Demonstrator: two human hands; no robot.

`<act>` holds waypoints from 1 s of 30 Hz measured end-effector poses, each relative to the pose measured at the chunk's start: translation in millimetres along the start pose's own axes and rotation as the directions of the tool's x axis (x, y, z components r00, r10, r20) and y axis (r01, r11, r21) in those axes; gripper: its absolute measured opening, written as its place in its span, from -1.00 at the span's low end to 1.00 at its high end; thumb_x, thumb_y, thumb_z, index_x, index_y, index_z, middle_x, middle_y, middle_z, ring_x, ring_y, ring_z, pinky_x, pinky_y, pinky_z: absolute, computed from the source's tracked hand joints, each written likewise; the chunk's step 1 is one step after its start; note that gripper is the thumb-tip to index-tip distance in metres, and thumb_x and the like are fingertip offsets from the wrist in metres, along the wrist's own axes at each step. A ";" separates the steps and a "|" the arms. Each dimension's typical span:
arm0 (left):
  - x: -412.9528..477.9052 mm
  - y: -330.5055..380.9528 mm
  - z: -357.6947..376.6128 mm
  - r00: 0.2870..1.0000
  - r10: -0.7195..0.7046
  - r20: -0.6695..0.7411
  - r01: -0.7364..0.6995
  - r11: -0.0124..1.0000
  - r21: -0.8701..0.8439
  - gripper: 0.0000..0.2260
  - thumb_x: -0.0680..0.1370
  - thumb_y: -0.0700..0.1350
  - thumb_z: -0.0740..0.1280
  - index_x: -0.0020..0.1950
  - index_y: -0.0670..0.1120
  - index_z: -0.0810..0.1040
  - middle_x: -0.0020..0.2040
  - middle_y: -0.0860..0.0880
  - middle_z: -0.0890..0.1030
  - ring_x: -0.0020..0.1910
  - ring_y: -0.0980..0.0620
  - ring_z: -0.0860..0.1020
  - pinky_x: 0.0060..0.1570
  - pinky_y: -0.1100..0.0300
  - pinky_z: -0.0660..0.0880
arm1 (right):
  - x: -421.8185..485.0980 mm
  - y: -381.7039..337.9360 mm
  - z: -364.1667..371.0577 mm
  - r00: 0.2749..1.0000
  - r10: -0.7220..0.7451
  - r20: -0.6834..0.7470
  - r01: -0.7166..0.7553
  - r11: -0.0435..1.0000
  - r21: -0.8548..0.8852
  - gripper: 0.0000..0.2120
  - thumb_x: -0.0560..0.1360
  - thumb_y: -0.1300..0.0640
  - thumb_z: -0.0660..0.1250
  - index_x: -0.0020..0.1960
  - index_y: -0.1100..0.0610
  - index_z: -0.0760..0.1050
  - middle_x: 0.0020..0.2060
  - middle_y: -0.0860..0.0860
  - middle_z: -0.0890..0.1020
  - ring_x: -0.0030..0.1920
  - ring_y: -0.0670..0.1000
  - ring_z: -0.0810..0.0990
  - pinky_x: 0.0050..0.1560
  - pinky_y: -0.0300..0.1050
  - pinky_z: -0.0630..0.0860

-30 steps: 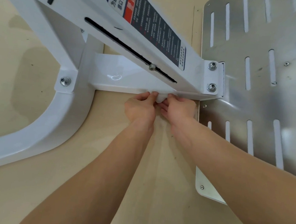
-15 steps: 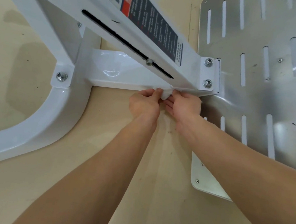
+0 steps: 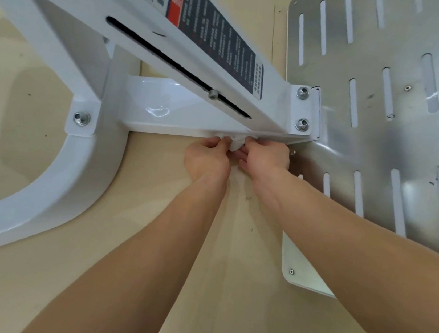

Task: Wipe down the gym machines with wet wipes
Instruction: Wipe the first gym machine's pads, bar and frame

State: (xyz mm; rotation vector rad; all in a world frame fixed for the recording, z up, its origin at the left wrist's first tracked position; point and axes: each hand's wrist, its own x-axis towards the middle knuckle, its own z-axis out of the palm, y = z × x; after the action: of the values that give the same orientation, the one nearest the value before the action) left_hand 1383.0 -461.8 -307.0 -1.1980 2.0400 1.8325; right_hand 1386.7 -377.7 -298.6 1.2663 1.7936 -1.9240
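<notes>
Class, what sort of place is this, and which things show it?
Probably a gym: a white bolted machine frame with a printed label, and a slotted metal plate beside it.

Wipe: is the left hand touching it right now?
Touching. The head view shows the left hand pinching the wipe, with no gap; the right hand holds its other side, just under the white bar.

A smooth beige floor (image 3: 141, 282) is carrying everything, showing a few dark specks and a thin seam (image 3: 272, 33). A white painted metal machine frame (image 3: 100, 2) is standing on it, its curved foot (image 3: 41, 198) and flat crossbar (image 3: 163, 119) lying against the floor. A slotted silver metal plate (image 3: 381, 159) is sitting just beside the frame; whether it is lying flat is unclear.
</notes>
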 end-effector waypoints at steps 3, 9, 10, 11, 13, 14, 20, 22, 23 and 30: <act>16.4 4.6 -26.2 0.999 0.007 -0.037 -0.009 0.999 -0.054 -0.89 0.49 -0.14 0.51 -0.10 -0.02 0.60 -0.10 -0.04 0.70 -0.10 -0.03 0.70 0.06 0.07 0.64 | -3.8 2.9 30.8 0.997 0.057 0.048 -0.059 0.997 0.046 -0.88 0.57 0.21 0.35 -0.12 0.12 0.62 -0.19 0.08 0.74 -0.17 0.05 0.75 0.08 0.09 0.66; 47.9 14.8 -72.2 0.987 -0.080 -0.141 0.048 0.975 -0.216 -0.86 0.50 -0.22 0.49 -0.12 -0.03 0.57 -0.09 -0.12 0.71 -0.10 -0.07 0.71 0.03 0.00 0.66 | -20.7 3.0 96.0 0.976 0.156 0.152 -0.159 0.987 0.011 -0.89 0.56 0.19 0.35 -0.14 0.09 0.56 -0.23 0.08 0.73 -0.14 0.11 0.74 0.06 0.14 0.66; 52.1 16.3 -76.4 0.982 -0.083 -0.172 0.045 0.975 -0.216 -0.87 0.50 -0.22 0.50 -0.11 -0.05 0.59 -0.10 -0.13 0.71 -0.10 -0.09 0.71 0.03 -0.02 0.66 | -22.2 3.2 103.2 0.974 0.158 0.162 -0.161 0.987 0.006 -0.89 0.56 0.19 0.36 -0.15 0.09 0.55 -0.22 0.10 0.73 -0.15 0.12 0.74 0.03 0.14 0.67; 56.0 17.6 -80.7 0.976 -0.080 -0.201 0.036 0.976 -0.215 -0.90 0.50 -0.22 0.50 -0.08 -0.08 0.61 -0.10 -0.13 0.71 -0.10 -0.09 0.71 0.03 -0.02 0.66 | -23.9 2.9 108.6 0.971 0.159 0.180 -0.162 0.987 0.004 -0.89 0.56 0.20 0.36 -0.15 0.11 0.54 -0.20 0.11 0.73 -0.16 0.12 0.74 0.01 0.13 0.68; 61.5 20.2 -87.2 0.966 -0.068 -0.248 0.007 0.971 -0.240 -0.87 0.51 -0.24 0.48 0.04 -0.16 0.64 -0.03 -0.15 0.71 -0.05 -0.10 0.70 0.06 0.00 0.65 | -27.1 1.8 114.5 0.959 0.165 0.229 -0.171 0.985 0.004 -0.88 0.58 0.23 0.34 -0.15 0.14 0.54 -0.19 0.10 0.72 -0.21 0.06 0.73 -0.10 0.00 0.69; 64.0 21.0 -89.4 0.961 -0.061 -0.268 -0.011 0.966 -0.259 -0.81 0.51 -0.26 0.47 0.11 -0.22 0.64 0.03 -0.16 0.70 -0.01 -0.10 0.69 0.10 0.01 0.63 | -28.1 1.0 115.4 0.953 0.164 0.253 -0.172 0.985 0.007 -0.89 0.59 0.24 0.32 -0.11 0.16 0.54 -0.19 0.09 0.71 -0.28 0.00 0.71 -0.21 -0.10 0.67; 58.3 15.9 -83.3 0.967 -0.041 -0.250 -0.029 0.962 -0.271 -0.96 0.53 -0.22 0.47 -0.07 -0.13 0.63 -0.12 -0.06 0.69 -0.12 -0.01 0.68 -0.09 0.17 0.62 | -36.1 -3.6 90.6 0.933 0.142 0.332 -0.166 0.985 0.047 -0.87 0.63 0.21 0.28 -0.10 0.11 0.52 -0.18 0.08 0.67 -0.26 -0.05 0.66 -0.24 -0.21 0.60; 48.7 12.2 -73.4 0.983 -0.044 -0.178 -0.010 0.956 -0.294 -0.95 0.53 -0.21 0.47 -0.08 -0.12 0.62 -0.16 -0.09 0.69 -0.16 -0.03 0.69 -0.10 0.13 0.62 | -38.7 -4.3 76.0 0.937 0.121 0.329 -0.147 0.988 0.055 -0.88 0.62 0.19 0.30 -0.09 0.09 0.53 -0.17 0.07 0.68 -0.22 -0.04 0.67 -0.17 -0.20 0.61; 42.1 11.3 -67.3 0.990 -0.046 -0.131 0.005 0.954 -0.300 -0.95 0.54 -0.21 0.47 -0.06 -0.13 0.62 -0.15 -0.11 0.69 -0.16 -0.04 0.69 -0.09 0.11 0.64 | -39.4 -4.4 67.7 0.938 0.114 0.329 -0.143 0.987 0.068 -0.90 0.61 0.18 0.32 -0.08 0.09 0.54 -0.17 0.06 0.69 -0.20 -0.04 0.68 -0.11 -0.18 0.63; -0.7 10.9 -26.5 0.995 0.038 0.095 -0.023 0.987 -0.156 -0.87 0.50 -0.14 0.51 0.00 -0.14 0.67 -0.07 -0.10 0.72 -0.06 -0.06 0.71 0.08 0.00 0.64 | -36.6 -9.8 6.0 0.960 0.077 0.268 -0.115 0.985 0.131 -0.89 0.62 0.16 0.33 0.10 0.15 0.60 -0.03 0.10 0.72 -0.08 -0.01 0.71 0.05 -0.12 0.63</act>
State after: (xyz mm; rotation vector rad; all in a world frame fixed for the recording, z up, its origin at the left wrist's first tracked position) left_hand 1386.8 -485.8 -291.8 -1.0945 1.9048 2.0544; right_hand 1399.6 -394.7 -266.8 1.0584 1.4591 -2.0869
